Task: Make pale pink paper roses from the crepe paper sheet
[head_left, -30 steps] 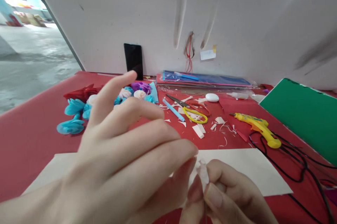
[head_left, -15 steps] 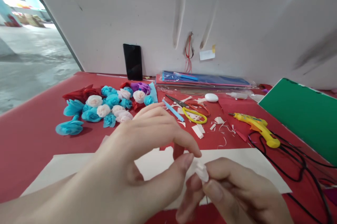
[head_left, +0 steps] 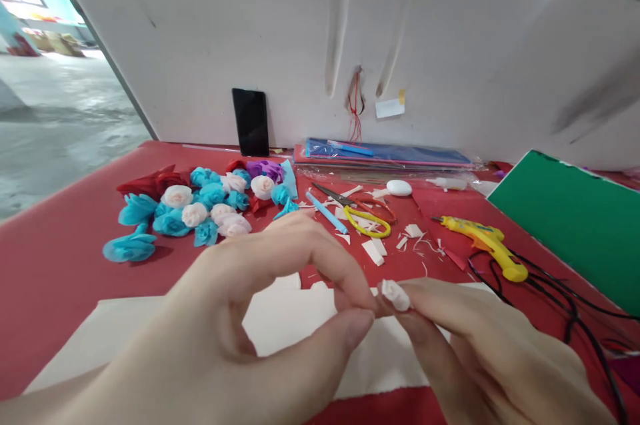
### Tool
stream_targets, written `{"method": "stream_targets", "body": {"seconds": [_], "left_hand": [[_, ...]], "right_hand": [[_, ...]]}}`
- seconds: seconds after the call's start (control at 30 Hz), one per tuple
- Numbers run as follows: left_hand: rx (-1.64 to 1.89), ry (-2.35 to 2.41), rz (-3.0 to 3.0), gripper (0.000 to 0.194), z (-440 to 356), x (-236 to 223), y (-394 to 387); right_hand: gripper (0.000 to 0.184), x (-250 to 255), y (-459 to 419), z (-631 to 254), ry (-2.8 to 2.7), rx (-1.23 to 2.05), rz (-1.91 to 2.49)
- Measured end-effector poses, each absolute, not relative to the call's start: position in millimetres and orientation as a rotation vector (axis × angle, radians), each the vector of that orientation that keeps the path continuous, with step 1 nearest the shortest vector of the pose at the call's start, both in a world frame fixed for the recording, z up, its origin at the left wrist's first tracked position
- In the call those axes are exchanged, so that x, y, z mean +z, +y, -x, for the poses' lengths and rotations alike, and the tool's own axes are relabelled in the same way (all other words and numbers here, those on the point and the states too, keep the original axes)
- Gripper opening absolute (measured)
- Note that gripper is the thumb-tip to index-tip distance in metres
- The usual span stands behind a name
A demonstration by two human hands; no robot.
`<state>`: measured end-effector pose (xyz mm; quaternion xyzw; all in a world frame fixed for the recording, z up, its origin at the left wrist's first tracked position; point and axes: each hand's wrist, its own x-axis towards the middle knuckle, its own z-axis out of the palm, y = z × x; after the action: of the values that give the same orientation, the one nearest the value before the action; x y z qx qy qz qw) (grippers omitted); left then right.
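Between the thumb and fingers of my right hand (head_left: pixel 480 338) is a small rolled white paper flower bud (head_left: pixel 395 295), its coiled end facing up and left. My left hand (head_left: pixel 280 305) is just left of it, thumb and index fingertip pinched together close to the bud. Whatever lies in that pinch, if anything, is too small to make out. Beneath both hands, a sheet of white paper (head_left: pixel 135 322) lies flat on the red table cover (head_left: pixel 45 265).
Blue, white, red and purple paper flowers (head_left: pixel 210 195) cluster at the left. Scissors (head_left: pixel 367 222), a blue pen (head_left: pixel 326 212) and paper scraps (head_left: pixel 374 252) lie mid-table. At right are a yellow glue gun (head_left: pixel 483 238) with black cord and a green board (head_left: pixel 575 225). A phone (head_left: pixel 251 122) leans on the wall.
My right hand has turned and risen slightly with the bud, so its coiled end shows more. My left thumb and index finger have closed together near it.
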<state>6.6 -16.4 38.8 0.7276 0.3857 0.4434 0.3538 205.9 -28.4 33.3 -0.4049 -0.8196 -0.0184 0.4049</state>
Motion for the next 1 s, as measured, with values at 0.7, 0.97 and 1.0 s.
{"method": "stream_targets", "body": {"seconds": [0.7, 0.97, 1.0], "left_hand": [[0.940, 0.950, -1.402, 0.017, -10, 44, -17], [0.825, 0.980, -1.319, 0.017, -9, 45, -22], [0.832, 0.956, -1.332, 0.017, -8, 42, -21]], "right_hand": [[0.008, 35, -25, -204, -2.135, -0.177, 0.811], [0.011, 35, -24, -201, -2.089, -0.213, 0.774], [0.011, 35, -24, -201, -2.089, -0.212, 0.775]]}}
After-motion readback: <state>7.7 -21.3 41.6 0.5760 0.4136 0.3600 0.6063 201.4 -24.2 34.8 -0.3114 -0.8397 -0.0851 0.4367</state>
